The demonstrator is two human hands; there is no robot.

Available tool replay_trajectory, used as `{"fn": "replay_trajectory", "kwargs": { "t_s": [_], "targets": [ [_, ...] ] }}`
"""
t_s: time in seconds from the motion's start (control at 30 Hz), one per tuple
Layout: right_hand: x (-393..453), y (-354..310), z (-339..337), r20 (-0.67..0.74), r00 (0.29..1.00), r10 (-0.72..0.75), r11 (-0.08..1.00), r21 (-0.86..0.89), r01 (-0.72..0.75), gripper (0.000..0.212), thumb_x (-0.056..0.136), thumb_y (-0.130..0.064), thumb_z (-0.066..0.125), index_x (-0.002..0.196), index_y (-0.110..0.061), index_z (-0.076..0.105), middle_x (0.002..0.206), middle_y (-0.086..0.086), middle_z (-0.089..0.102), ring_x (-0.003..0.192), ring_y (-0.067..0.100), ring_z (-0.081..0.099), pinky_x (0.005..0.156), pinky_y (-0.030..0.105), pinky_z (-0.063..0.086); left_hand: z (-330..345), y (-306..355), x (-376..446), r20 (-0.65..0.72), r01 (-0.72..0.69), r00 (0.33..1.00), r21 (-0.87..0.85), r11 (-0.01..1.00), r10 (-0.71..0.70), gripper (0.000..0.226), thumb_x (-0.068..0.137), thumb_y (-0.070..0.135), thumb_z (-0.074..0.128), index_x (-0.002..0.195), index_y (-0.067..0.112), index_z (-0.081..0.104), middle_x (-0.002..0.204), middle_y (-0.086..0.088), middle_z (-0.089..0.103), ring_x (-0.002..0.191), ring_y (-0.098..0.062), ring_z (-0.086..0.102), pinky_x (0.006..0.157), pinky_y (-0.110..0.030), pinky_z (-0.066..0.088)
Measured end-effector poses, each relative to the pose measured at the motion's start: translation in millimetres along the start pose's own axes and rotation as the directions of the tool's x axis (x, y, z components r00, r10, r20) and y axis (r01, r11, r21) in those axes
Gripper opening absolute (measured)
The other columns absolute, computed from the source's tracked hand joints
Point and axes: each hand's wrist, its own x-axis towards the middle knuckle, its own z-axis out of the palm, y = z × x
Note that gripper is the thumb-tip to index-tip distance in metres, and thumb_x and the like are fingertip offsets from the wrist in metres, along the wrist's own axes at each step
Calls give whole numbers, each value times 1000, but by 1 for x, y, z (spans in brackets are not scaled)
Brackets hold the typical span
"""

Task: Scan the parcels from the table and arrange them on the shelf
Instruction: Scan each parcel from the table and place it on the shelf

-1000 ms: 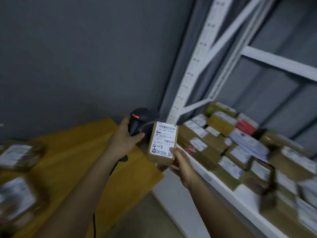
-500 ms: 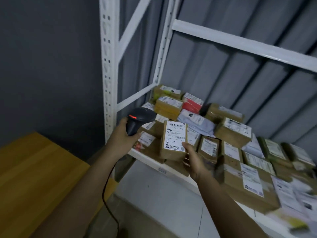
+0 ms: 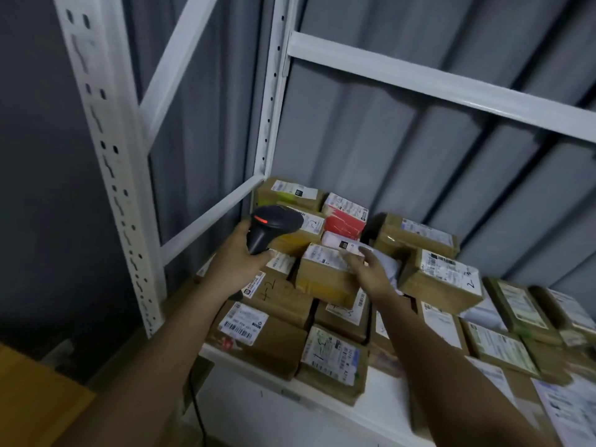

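Setting a scanned parcel [image 3: 325,275] onto the pile, the right hand [image 3: 371,272] lies on the box's top right edge, fingers stretched loosely over its label rather than curled round it, probably to steady it as it settles on the boxes below. The parcel sits on the shelf [image 3: 371,411] at about twelve o'clock from the person, under and to the left of those fingers. The left hand [image 3: 240,258] clenches the scanner [image 3: 274,225] at eleven o'clock, kept clear of the stack and ready for the next box.
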Motion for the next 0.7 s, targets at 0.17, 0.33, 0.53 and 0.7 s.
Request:
{"fn": "replay_trajectory", "kwargs": {
  "t_s": [0.17, 0.33, 0.53, 0.7],
  "targets": [
    [12, 22, 1, 177, 980, -95, 907, -390, 159, 98, 62, -58, 82, 144, -35, 33, 144, 4, 26, 139, 29, 24, 114, 48, 31, 10, -8, 18, 24, 20, 1000, 24, 1000, -21, 42, 81, 17, 72, 116, 22, 49, 102, 1, 61, 89, -16, 62, 77, -38, 54],
    [17, 26, -8, 14, 988, -152, 906, -399, 145, 64, 76, -41, 78, 131, -29, 49, 124, 5, 33, 126, 29, 38, 107, 39, 38, 25, -6, 26, 27, 49, 998, 31, 998, -50, 36, 84, 16, 70, 114, 16, 50, 101, -5, 61, 89, -19, 61, 81, -39, 51],
    [-6, 22, 11, -84, 934, -347, 773, -589, 234, 73, 78, -48, 72, 138, -24, 40, 145, 10, 23, 135, 30, 17, 110, 42, 22, 32, -3, 8, -38, 100, 994, 3, 995, -99, 40, 83, 17, 71, 116, 20, 49, 101, -3, 62, 92, -23, 62, 84, -44, 53],
    [-36, 6, 29, 118, 770, -627, 609, -542, 579, 54, 81, -41, 58, 130, -20, 53, 144, 12, 33, 131, 21, 18, 104, 33, 16, 24, 1, -35, -162, 141, 977, -4, 990, -140, 40, 86, 17, 68, 119, 22, 46, 98, 6, 57, 90, -14, 57, 69, -19, 43]
  ]
}}
